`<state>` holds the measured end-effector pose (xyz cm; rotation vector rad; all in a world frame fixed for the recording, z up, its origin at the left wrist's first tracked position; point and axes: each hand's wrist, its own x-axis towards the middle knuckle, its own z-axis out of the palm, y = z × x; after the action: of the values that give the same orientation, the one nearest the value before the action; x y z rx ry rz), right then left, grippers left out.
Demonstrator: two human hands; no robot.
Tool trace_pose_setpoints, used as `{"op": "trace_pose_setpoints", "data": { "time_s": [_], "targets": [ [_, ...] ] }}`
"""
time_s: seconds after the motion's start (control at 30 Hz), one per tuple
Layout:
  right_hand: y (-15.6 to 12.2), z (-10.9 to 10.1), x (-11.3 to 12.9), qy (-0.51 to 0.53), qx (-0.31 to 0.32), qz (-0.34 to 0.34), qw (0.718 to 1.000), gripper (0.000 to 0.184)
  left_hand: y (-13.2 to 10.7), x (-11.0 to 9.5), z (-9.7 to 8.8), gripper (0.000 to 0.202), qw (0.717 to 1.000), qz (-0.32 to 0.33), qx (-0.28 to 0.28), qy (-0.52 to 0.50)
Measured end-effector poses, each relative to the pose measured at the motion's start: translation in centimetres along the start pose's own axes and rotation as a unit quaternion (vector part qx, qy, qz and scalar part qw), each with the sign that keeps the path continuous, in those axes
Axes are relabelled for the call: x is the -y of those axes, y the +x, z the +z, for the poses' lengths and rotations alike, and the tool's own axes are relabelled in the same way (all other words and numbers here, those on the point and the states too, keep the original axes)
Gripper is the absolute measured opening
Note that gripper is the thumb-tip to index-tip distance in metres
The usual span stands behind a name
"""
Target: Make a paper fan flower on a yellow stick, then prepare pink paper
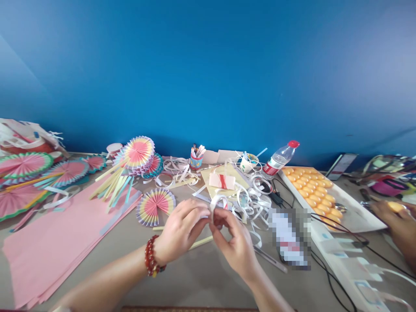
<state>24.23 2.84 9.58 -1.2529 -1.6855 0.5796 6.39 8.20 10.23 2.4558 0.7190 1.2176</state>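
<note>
My left hand [180,229], with a red bead bracelet [151,256] on its wrist, pinches one side of a curled white paper strip [217,203] above the table. My right hand [234,242] pinches the other side of the same strip, fingers closed. Both hands meet over the middle of the table. Just beyond them lies a heap of loose white strips [250,200] and a small folded paper bundle tied with red thread [222,181]. A round pink and yellow pleated paper fan [155,206] lies to the left of my hands.
Pink paper sheets [55,247] cover the left side, with more paper fans [138,154] and sticks behind. A water bottle [279,159], a pen cup [196,159], a tray of yellow pieces [312,190] and black cables [338,268] lie to the right. Another person's hand [394,219] reaches in at the right edge.
</note>
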Motion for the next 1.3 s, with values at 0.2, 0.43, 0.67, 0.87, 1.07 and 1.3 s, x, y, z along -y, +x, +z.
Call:
{"op": "trace_pose_setpoints", "data": {
  "time_s": [0.2, 0.43, 0.67, 0.87, 1.07, 1.3],
  "targets": [
    [-0.1, 0.1, 0.0, 0.023, 0.024, 0.012, 0.999, 0.016, 0.1, -0.2, -0.1, 0.011, 0.998, -0.034, -0.011, -0.057],
    [-0.1, 0.2, -0.1, 0.006, 0.018, -0.004, 1.0, 0.02, -0.1, -0.2, -0.4, 0.011, 0.994, -0.06, 0.016, -0.086],
    [-0.1, 0.2, -0.1, -0.029, 0.002, -0.04, 0.999, 0.027, -0.9, 0.1, -0.4, 0.017, 0.997, -0.064, -0.003, -0.044],
    [-0.1, 0.1, 0.3, -0.054, 0.011, -0.051, 0.997, 0.029, -0.2, -0.3, -1.0, 0.01, 0.995, -0.073, 0.022, -0.068],
    [0.3, -0.8, 0.6, -0.041, 0.079, -0.021, 0.996, 0.006, -0.3, -0.5, -1.0, 0.01, 0.993, -0.072, 0.017, -0.089],
    [-0.3, -0.4, 0.4, 0.104, 0.12, 0.088, 0.983, 0.019, -0.5, -0.2, -1.1, 0.009, 0.986, -0.125, 0.007, -0.11]
  ]
}}
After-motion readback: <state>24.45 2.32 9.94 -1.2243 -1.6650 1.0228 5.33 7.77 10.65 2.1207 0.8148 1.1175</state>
